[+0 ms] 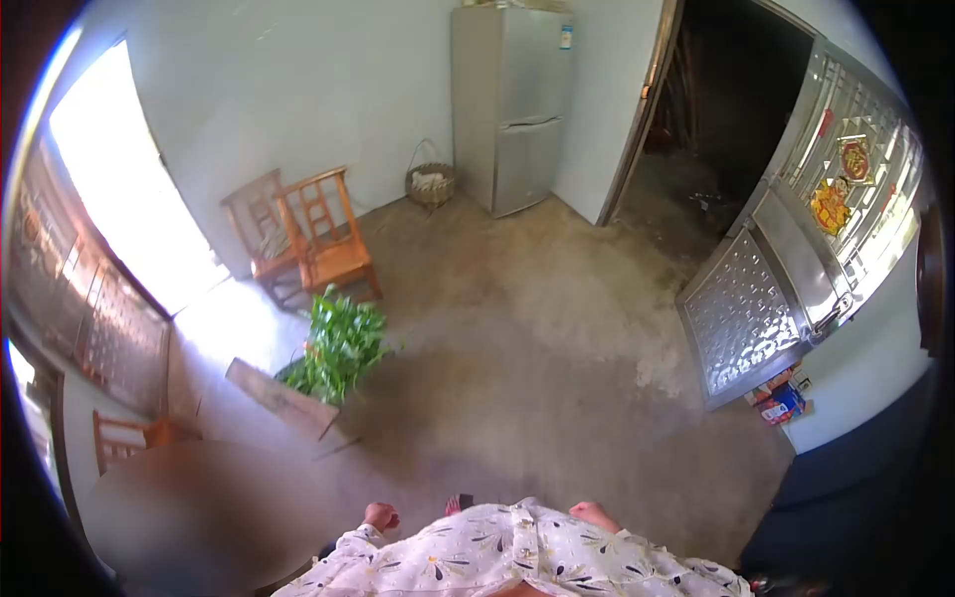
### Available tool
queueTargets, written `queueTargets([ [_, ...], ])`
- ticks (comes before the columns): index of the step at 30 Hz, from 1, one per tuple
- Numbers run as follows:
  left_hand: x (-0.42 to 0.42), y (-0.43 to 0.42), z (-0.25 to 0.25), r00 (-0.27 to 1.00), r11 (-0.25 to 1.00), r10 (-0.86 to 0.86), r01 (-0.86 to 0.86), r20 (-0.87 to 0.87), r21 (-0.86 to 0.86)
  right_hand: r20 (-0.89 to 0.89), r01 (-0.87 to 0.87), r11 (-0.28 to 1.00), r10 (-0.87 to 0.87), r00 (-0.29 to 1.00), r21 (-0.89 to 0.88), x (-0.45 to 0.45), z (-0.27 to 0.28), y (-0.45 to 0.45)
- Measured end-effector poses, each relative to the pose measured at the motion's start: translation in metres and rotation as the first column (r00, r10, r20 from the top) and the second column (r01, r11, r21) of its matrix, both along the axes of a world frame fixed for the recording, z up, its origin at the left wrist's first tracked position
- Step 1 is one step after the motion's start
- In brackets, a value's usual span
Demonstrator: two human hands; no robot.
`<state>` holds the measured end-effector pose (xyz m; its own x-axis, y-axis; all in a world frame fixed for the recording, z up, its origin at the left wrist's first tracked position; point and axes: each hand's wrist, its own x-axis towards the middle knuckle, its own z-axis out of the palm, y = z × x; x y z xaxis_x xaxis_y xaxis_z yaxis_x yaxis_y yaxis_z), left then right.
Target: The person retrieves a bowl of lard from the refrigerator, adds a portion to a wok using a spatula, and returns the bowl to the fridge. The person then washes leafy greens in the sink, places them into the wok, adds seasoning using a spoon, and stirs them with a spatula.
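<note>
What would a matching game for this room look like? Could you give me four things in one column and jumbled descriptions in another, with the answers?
Things
1. Refrigerator
2. Leafy plant
3. Basket
4. The person's left hand

Descriptions
A. Bright green
B. Near the bottom edge of the picture, left of centre
C. Silvery grey, with one door above another
D. Just left of the refrigerator, with a tall looped handle

Right pairs: 1-C, 2-A, 3-D, 4-B.
</note>
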<state>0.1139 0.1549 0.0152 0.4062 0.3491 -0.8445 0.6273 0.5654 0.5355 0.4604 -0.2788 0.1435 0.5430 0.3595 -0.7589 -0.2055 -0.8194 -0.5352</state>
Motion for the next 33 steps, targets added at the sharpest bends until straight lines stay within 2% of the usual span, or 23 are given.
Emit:
queueTargets([
  [2, 0.049, 0.053, 0.005, 0.997, 1.000, -0.016, 0.016, -0.078, -0.003, -0.107, 0.297, 0.954, -0.292, 0.951, 0.037, 0.027, 0.012, 0.037],
  [3, 0.073, 0.077, 0.004, 0.993, 1.000, -0.024, 0.024, -0.117, -0.004, -0.072, 0.282, 0.959, -0.278, 0.958, 0.039, 0.040, 0.013, 0.050],
  [4, 0.092, 0.108, -0.028, 0.953, 0.933, -0.302, 0.301, -0.029, 0.196, -0.038, 0.264, 0.964, -0.262, 0.964, 0.039, 0.052, 0.024, 0.062],
  [5, 0.117, 0.132, -0.035, 0.852, 0.760, -0.524, 0.477, -0.019, 0.442, -0.004, 0.246, 0.968, -0.246, 0.969, 0.038, 0.063, 0.036, 0.073],
  [6, 0.148, 0.148, -0.033, 0.981, 0.970, -0.193, 0.186, 0.034, 0.159, 0.054, 0.131, 0.991, -0.131, 0.990, 0.004, 0.080, 0.055, 0.083],
  [7, 0.182, 0.162, -0.028, 0.999, 0.999, 0.001, -0.003, 0.036, 0.039, 0.138, -0.138, 0.988, 0.146, 0.980, -0.065, 0.108, -0.032, 0.042],
  [8, 0.214, 0.174, -0.021, 0.994, 0.996, 0.088, -0.088, 0.065, -0.004, 0.229, -0.375, 0.915, 0.401, 0.887, -0.148, 0.134, -0.103, 0.009],
  [10, 0.275, 0.189, -0.007, 0.972, 0.980, 0.197, -0.189, 0.129, -0.069, 0.071, -0.220, 0.949, 0.241, 0.968, -0.224, 0.172, -0.072, 0.043],
  [12, 0.326, 0.188, 0.021, 0.967, 0.977, 0.207, -0.197, 0.151, -0.077, 0.011, -0.191, 0.940, 0.203, 0.979, -0.284, 0.235, -0.058, 0.069],
  [13, 0.353, 0.186, 0.041, 0.977, 0.977, 0.188, -0.197, 0.104, 0.083, -0.005, -0.197, 0.932, 0.205, 0.979, -0.304, 0.273, -0.051, 0.079],
  [16, 0.397, 0.192, 0.030, 0.921, 0.992, -0.117, 0.127, 0.372, -0.003, -0.044, -0.237, 0.903, 0.238, 0.970, -0.358, 0.407, -0.013, 0.124],
  [17, 0.408, 0.201, 0.029, 0.829, 0.911, -0.377, 0.251, 0.414, 0.328, -0.042, -0.255, 0.893, 0.258, 0.965, -0.370, 0.457, 0.001, 0.151],
  [18, 0.417, 0.214, 0.030, 0.700, 0.715, -0.619, 0.311, 0.358, 0.626, -0.002, -0.284, 0.883, 0.305, 0.952, -0.373, 0.509, 0.019, 0.186],
  [19, 0.434, 0.226, 0.033, 0.699, 0.703, -0.628, 0.320, 0.342, 0.636, 0.150, -0.459, 0.825, 0.526, 0.837, -0.330, 0.570, 0.011, 0.215],
  [20, 0.450, 0.238, 0.033, 0.698, 0.691, -0.637, 0.329, 0.327, 0.644, 0.225, -0.371, 0.875, 0.447, 0.866, -0.311, 0.618, 0.048, 0.266],
  [21, 0.462, 0.249, 0.035, 0.831, 0.884, -0.419, 0.281, 0.366, 0.374, 0.447, -0.632, 0.518, 0.847, 0.287, -0.576, 0.676, 0.050, 0.309],
  [22, 0.473, 0.260, 0.034, 0.928, 0.983, -0.184, 0.170, 0.323, 0.073, 0.466, -0.186, 0.982, 0.146, 0.873, 0.042, 0.687, 0.133, 0.364],
  [23, 0.488, 0.272, 0.034, 0.978, 0.975, 0.039, 0.008, 0.205, -0.222, 0.475, -0.139, 0.984, 0.069, 0.878, 0.114, 0.721, 0.162, 0.414],
  [24, 0.502, 0.282, 0.035, 0.990, 0.973, 0.078, -0.049, 0.121, -0.224, 0.509, -0.225, 0.954, 0.096, 0.855, 0.200, 0.761, 0.171, 0.456],
  [25, 0.517, 0.293, 0.035, 0.998, 0.989, 0.029, -0.019, 0.062, -0.148, 0.475, -0.210, 0.932, 0.047, 0.879, 0.296, 0.778, 0.209, 0.499],
  [29, 0.590, 0.351, 0.046, 0.961, 0.964, -0.242, 0.254, -0.134, 0.084, 0.652, -0.438, 0.829, 0.123, 0.748, 0.346, 0.855, 0.310, 0.632],
  [32, 0.653, 0.409, 0.053, 0.885, 0.862, -0.417, 0.458, -0.209, 0.217, 0.740, -0.541, 0.804, 0.204, 0.641, 0.247, 0.918, 0.353, 0.709],
  [33, 0.675, 0.431, 0.056, 0.839, 0.788, -0.493, 0.543, -0.229, 0.291, 0.778, -0.553, 0.799, 0.185, 0.601, 0.237, 0.943, 0.373, 0.737],
])
